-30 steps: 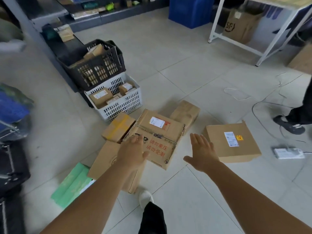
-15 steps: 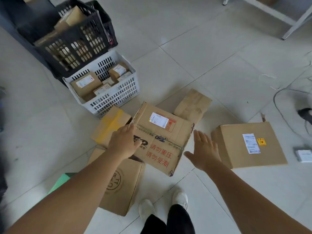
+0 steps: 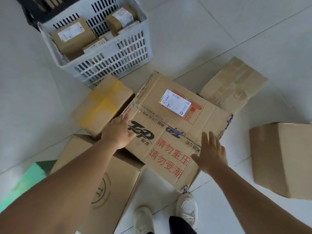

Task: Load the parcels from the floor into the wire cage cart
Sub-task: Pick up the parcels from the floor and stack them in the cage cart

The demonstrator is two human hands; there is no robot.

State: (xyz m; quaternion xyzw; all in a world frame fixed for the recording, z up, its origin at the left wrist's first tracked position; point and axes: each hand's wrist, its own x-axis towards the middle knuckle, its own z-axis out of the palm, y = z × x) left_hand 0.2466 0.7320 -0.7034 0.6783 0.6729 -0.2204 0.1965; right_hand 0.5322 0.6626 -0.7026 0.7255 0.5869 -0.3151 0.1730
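Head-worn view, steeply down, close

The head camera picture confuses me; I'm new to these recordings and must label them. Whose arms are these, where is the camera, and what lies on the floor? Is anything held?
There is no machine here. A person wears one wide camera on the head, looking down, so the two bare arms are the person's own, and the white shoes at the bottom are theirs too.

On the tiled floor lie several cardboard parcels. The big printed box in the middle carries red writing and a white label. The left hand rests on its left edge; the right hand is spread over its right edge, fingers straight. Neither hand is curled round it yet, so nothing is lifted.

Around it: a box with yellow tape, a plain box at right, another behind. A white slotted basket holds small parcels. No wire cage cart is in view.
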